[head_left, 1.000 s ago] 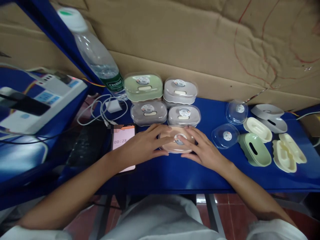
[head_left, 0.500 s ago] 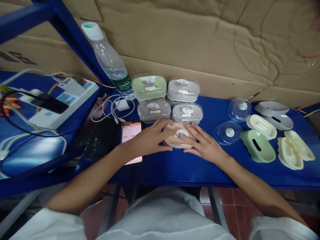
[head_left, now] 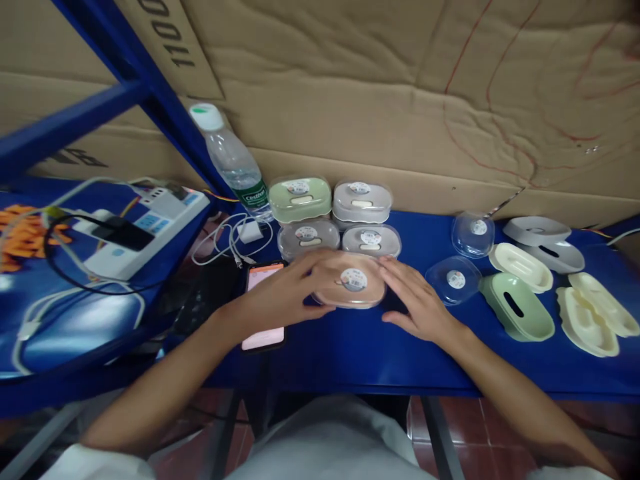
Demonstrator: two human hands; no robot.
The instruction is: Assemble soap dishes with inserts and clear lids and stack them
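Note:
A peach soap box (head_left: 332, 293) with a clear lid and a round label is in front of me. My left hand (head_left: 300, 287) grips its left side, thumb at the front and fingers over the back edge. At the box's right edge, my right hand (head_left: 417, 300) has its fingers stretched out and thumb apart, fingertips touching or very near the lid. Just behind stand two grey lidded soap boxes (head_left: 320, 235) (head_left: 371, 240). Behind these are a green soap box (head_left: 300, 200) and another grey one (head_left: 363, 200).
To the right lie clear lids (head_left: 473, 237) (head_left: 445, 283), a green soap dish (head_left: 517, 310), cream pieces (head_left: 523, 267) (head_left: 587, 323) and grey pieces (head_left: 537, 229). Leftward are a phone (head_left: 265, 339), a water bottle (head_left: 235, 163), cables (head_left: 220, 243) and a power strip (head_left: 145, 233).
The peach box has shifted slightly left relative to the grey boxes. My right hand's fingers have drawn back from its top to its right edge. The view has tilted upward.

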